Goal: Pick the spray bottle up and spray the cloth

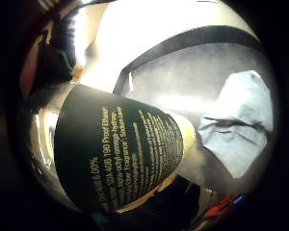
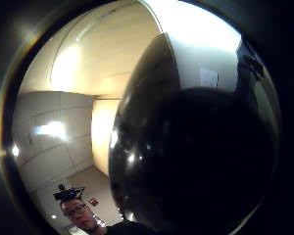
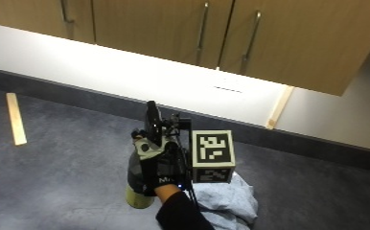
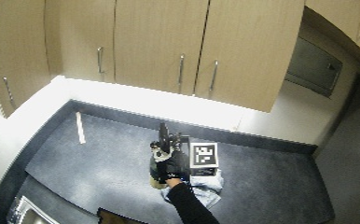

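A gloved right hand (image 3: 161,170) wraps its fingers around the upper body and neck of a dark spray bottle (image 3: 137,184), held upright beside a crumpled pale blue cloth (image 3: 226,199) on a dark gray surface (image 3: 63,163). The bottle's base sits at or just above the surface, and whether it is still touching cannot be told. Its long axis runs vertical, base down and sprayer head up; the head is hidden behind the hand and its gear, so which way the nozzle faces cannot be made out. Seen from the palm, the bottle (image 1: 120,154) shows a dark label with pale print, with the cloth (image 1: 241,125) lying just beside it. The bottle looks like rigid plastic with a smooth, glossy skin that could slip, and its weight likely depends on how much liquid it holds; the narrow neck under the trigger seems the natural place to take hold. The cloth appears soft and limp, bunched into 1 loose heap.
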`<state>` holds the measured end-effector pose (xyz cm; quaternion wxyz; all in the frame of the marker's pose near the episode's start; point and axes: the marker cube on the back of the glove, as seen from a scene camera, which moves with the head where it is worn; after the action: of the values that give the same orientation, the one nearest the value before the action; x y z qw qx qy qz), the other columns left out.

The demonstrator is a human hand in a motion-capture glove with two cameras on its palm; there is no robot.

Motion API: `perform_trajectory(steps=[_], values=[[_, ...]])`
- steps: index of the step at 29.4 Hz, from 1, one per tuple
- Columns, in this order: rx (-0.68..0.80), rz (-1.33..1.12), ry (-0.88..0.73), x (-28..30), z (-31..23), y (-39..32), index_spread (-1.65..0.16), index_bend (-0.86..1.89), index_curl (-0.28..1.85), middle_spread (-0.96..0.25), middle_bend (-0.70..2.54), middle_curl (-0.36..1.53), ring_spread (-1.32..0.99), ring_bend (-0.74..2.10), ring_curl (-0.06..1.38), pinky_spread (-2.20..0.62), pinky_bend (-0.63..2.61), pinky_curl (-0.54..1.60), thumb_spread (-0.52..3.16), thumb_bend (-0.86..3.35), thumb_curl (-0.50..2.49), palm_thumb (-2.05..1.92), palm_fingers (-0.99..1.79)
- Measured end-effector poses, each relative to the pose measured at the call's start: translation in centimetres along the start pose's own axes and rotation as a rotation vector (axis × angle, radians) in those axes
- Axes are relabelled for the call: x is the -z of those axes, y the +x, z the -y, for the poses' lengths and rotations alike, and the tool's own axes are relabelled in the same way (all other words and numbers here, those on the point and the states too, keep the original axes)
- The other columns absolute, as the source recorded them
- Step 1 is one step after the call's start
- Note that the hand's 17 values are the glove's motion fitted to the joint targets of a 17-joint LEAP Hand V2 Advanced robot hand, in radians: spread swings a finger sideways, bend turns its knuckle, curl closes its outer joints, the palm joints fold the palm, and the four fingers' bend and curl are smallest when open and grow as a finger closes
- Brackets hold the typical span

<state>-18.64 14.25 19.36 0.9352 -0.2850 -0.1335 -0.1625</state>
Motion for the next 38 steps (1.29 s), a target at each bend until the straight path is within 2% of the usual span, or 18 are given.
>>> perform_trajectory(steps=[10, 23, 38], values=[[0.034, 0.038, -0.029, -2.3, -0.6, 0.9, -0.13, 0.33, 0.63, -0.03, 0.3, 0.57, -0.08, 0.28, 0.52, 0.0, 0.17, 0.4, 0.64, -0.01, 0.75, 1.21, 1.11], [-0.08, -0.037, 0.014, -1.5, -3.6, 10.8, -0.13, 0.34, 0.63, -0.03, 0.28, 0.57, -0.09, 0.25, 0.51, -0.01, 0.15, 0.37, 0.69, -0.02, 0.74, 1.19, 1.08], [-0.085, -0.077, -0.011, -2.1, -3.9, 11.6, -0.13, 0.33, 0.62, -0.03, 0.28, 0.56, -0.1, 0.23, 0.51, -0.01, 0.15, 0.34, 0.74, -0.02, 0.72, 1.18, 1.08]])
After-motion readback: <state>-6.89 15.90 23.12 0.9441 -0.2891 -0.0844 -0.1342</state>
